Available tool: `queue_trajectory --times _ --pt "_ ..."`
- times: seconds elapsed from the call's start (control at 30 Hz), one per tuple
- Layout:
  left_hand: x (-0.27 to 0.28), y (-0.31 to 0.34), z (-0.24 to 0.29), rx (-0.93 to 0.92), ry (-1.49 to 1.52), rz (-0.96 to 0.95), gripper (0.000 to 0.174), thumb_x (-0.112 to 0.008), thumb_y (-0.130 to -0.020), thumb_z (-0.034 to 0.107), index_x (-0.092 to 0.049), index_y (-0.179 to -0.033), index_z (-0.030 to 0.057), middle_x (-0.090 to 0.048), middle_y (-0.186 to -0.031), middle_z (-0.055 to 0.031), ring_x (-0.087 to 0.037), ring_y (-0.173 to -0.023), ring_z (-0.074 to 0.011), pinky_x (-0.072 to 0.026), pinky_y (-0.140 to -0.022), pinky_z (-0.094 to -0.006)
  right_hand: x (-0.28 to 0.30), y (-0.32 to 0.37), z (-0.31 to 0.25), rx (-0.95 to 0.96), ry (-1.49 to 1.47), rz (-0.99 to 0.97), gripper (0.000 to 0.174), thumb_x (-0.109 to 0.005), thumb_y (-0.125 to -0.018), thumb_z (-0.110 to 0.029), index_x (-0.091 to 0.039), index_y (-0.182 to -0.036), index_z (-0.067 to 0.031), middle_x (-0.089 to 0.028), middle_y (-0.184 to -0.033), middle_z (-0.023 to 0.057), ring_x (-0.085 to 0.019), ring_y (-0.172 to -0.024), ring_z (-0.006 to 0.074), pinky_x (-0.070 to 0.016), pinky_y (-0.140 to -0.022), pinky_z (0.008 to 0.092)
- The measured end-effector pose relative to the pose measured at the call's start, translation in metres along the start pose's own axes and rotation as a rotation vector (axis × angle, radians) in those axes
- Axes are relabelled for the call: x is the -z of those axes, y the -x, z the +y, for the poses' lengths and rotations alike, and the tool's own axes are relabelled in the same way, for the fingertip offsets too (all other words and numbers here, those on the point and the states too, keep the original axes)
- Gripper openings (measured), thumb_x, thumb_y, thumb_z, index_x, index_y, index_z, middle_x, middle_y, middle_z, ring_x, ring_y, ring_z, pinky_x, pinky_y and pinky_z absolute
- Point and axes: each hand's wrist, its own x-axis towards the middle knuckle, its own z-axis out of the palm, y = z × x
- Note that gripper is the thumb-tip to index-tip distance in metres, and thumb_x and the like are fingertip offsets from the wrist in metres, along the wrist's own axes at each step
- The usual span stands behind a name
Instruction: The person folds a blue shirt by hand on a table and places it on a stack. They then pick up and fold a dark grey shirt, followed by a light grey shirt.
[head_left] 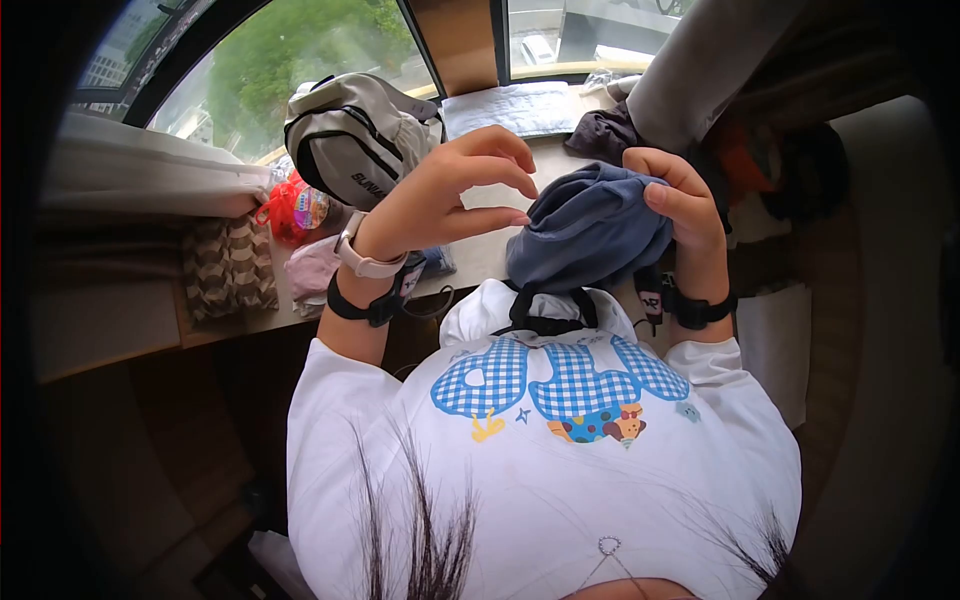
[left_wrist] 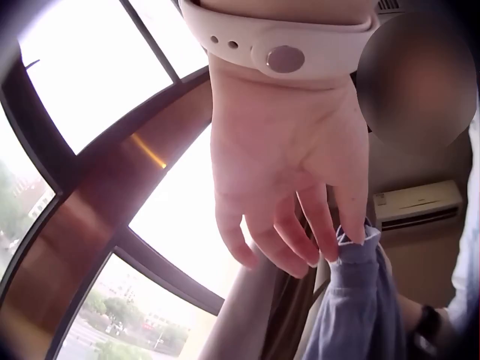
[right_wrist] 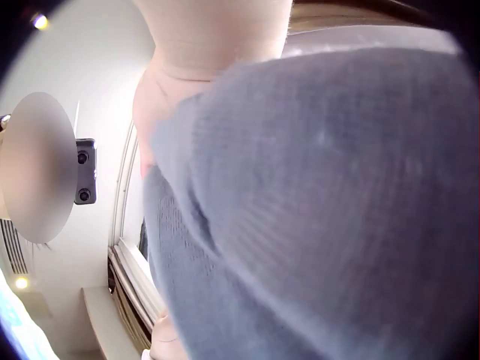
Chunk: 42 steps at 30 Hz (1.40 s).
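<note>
A blue-grey knit garment [head_left: 590,225] is bunched up in front of the chest. My right hand [head_left: 685,195] grips its right edge between thumb and fingers. Close up in the right wrist view, the ribbed fabric [right_wrist: 322,187] covers most of that hand. My left hand [head_left: 455,190] is at the garment's left edge, thumb and forefinger apart, with the fingertips right at the cloth. From the left wrist, its fingers [left_wrist: 289,240] hang loosely beside a gathered band [left_wrist: 356,262] of the garment.
A light backpack [head_left: 355,140] stands on the windowsill ledge, with a red bag [head_left: 290,212] and a patterned cushion [head_left: 230,262] to its left. Behind the garment lie a white folded cloth [head_left: 505,108] and a dark cloth [head_left: 602,132]. A grey curtain [head_left: 700,70] hangs at the right.
</note>
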Motion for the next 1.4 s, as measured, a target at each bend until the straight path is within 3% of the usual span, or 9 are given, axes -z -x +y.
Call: queue_trajectory --times 0.07,0.3,0.5,0.63,0.87,0.97,1.13,1.27,1.4 --pt "-0.007 -0.002 0.0 -0.027 0.051 0.103 0.018 -0.069 -0.07 0.01 -0.061 -0.084 0.0043 -0.049 -0.109 -0.0105 -0.052 -0.092 -0.0231 -0.042 -0.08 -0.0325 -0.001 -0.002 -0.001 -0.005 -0.013 -0.013 0.029 -0.055 -0.082 -0.027 -0.039 -0.066 -0.009 -0.03 -0.066 -0.0065 -0.027 -0.059 0.0021 -0.0197 -0.051 0.0189" --pt "-0.014 -0.003 0.01 -0.032 -0.449 -0.066 0.019 -0.067 -0.072 0.017 -0.058 -0.08 0.0034 -0.046 -0.115 -0.0127 -0.042 -0.11 -0.0281 -0.0333 -0.092 -0.0387 -0.004 -0.003 0.0 -0.018 0.023 -0.001 0.031 -0.056 -0.082 -0.029 -0.039 -0.065 -0.0097 -0.031 -0.064 -0.0063 -0.027 -0.058 0.0019 -0.0193 -0.051 0.0191" --pt "0.006 0.0 0.012 0.096 0.046 -0.246 0.022 -0.064 -0.076 0.021 -0.055 -0.077 0.0009 -0.047 -0.112 -0.0148 -0.042 -0.11 -0.0274 -0.0345 -0.089 -0.0368 -0.002 0.001 0.001 -0.027 0.0 0.006 0.029 -0.056 -0.081 -0.027 -0.039 -0.067 -0.0096 -0.031 -0.064 -0.0067 -0.027 -0.058 0.0013 -0.0191 -0.05 0.0187" --pt "0.009 0.006 0.011 0.056 0.142 0.055 0.013 -0.064 -0.074 0.013 -0.055 -0.075 0.0052 -0.047 -0.112 -0.0135 -0.044 -0.109 -0.0245 -0.0348 -0.088 -0.0345 0.004 0.01 0.005 0.014 0.005 0.09 0.027 -0.056 -0.082 -0.026 -0.039 -0.068 -0.0092 -0.03 -0.064 -0.0071 -0.027 -0.058 0.0011 -0.0189 -0.05 0.0185" --pt "-0.024 0.001 0.013 0.053 0.104 0.367 0.055 -0.076 -0.062 0.018 -0.048 -0.107 0.0027 -0.047 -0.116 -0.0146 -0.051 -0.1 -0.0246 -0.0384 -0.088 -0.0334 -0.006 0.003 -0.002 0.021 0.131 0.061 0.024 -0.054 -0.084 -0.025 -0.043 -0.072 -0.0071 -0.033 -0.065 -0.0052 -0.03 -0.06 0.0022 -0.0215 -0.051 0.0194" --pt "-0.033 -0.008 0.022 0.107 0.119 0.259 0.071 -0.08 -0.056 0.014 -0.042 -0.115 0.0042 -0.049 -0.118 -0.0126 -0.05 -0.104 -0.018 -0.0378 -0.089 -0.0281 -0.019 -0.007 -0.004 0.026 0.253 -0.002 0.023 -0.053 -0.085 -0.023 -0.045 -0.074 -0.0052 -0.035 -0.067 -0.0036 -0.032 -0.061 0.0051 -0.0254 -0.053 0.0205" --pt "-0.035 -0.013 0.027 0.077 0.015 0.218 0.021 -0.062 -0.073 0.01 -0.055 -0.091 0.0 -0.057 -0.076 -0.0144 -0.057 -0.068 -0.0283 -0.0437 -0.063 -0.0312 -0.025 -0.014 -0.007 0.012 0.444 -0.041 0.017 -0.058 -0.081 -0.014 -0.044 -0.078 -0.0039 -0.04 -0.069 0.0001 -0.036 -0.065 0.0081 -0.0298 -0.057 0.022" --pt "-0.028 -0.01 0.034 0.114 -0.093 0.236 0.018 -0.063 -0.075 0.009 -0.054 -0.088 0.0 -0.056 -0.071 -0.0129 -0.055 -0.061 -0.0261 -0.0425 -0.056 -0.0289 -0.031 -0.008 -0.003 0.0 0.415 0.112 0.03 -0.06 -0.07 -0.001 -0.04 -0.091 -0.0046 -0.045 -0.077 0.0032 -0.041 -0.072 0.0087 -0.0352 -0.063 0.022" --pt "-0.003 -0.006 0.04 0.02 -0.185 0.344 0.017 -0.063 -0.076 0.007 -0.053 -0.088 0.0001 -0.055 -0.066 -0.0106 -0.054 -0.055 -0.0223 -0.0412 -0.051 -0.0264 -0.031 -0.003 0.039 0.292 0.521 0.276 0.046 -0.057 -0.06 0.001 -0.035 -0.099 -0.0047 -0.045 -0.093 0.0084 -0.046 -0.082 0.0146 -0.0406 -0.075 0.0261"
